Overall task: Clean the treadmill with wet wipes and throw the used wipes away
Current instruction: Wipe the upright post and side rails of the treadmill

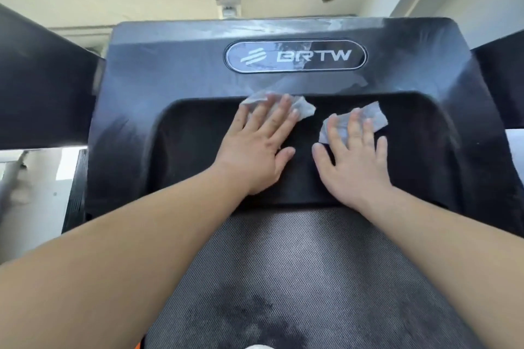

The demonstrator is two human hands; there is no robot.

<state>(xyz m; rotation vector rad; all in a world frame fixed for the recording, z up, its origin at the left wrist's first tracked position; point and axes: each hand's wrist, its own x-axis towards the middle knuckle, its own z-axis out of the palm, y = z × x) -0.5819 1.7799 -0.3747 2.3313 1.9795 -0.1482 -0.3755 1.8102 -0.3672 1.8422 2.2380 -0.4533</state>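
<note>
Just now the person leans over the front of the treadmill (147,71), both bare arms stretched across the grey belt (283,263) toward the far end. Each hand lies flat on a wet wipe in the shallow black recess (192,150) of the front cover. The left hand (255,144) has its fingers straight and slightly spread. It presses the left wipe (304,109) down right at the far lip of the recess, where the surface steps up toward the oval BRTW badge (295,56); crumpled ends of that wipe stick out on both sides of the fingertips. The right hand (354,159), also flat with fingers spread, presses the right wipe (375,117) a little nearer, its far corner just short of the same lip. The two thumbs are near each other, with a strip of bare black between them. To left and right of the hands the recess runs on as bare surface to its curved side walls. Wet streaks (272,26) shine along the cover's far edge. Dark uprights (42,79) flank the cover on both sides.
</note>
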